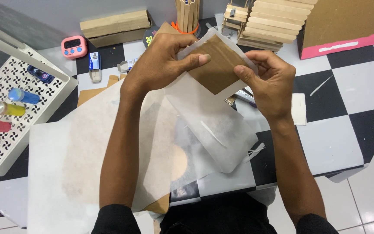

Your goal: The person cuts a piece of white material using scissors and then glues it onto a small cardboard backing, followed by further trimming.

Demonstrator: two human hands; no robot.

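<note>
Hands, left hand (163,60) and right hand (267,82), clamp opposite edges of brown cardboard square (219,65) above checkered table (338,86).

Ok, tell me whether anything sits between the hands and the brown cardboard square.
Nothing separate blocks it. Both the left hand and right hand already grip the brown cardboard square, though thin translucent paper wraps its edges, so some fingers press through that sheet.

To my right the checkered table (347,93) lies open — left, the white tray (44,93) of paint tubes (9,108) blocks me.
</note>
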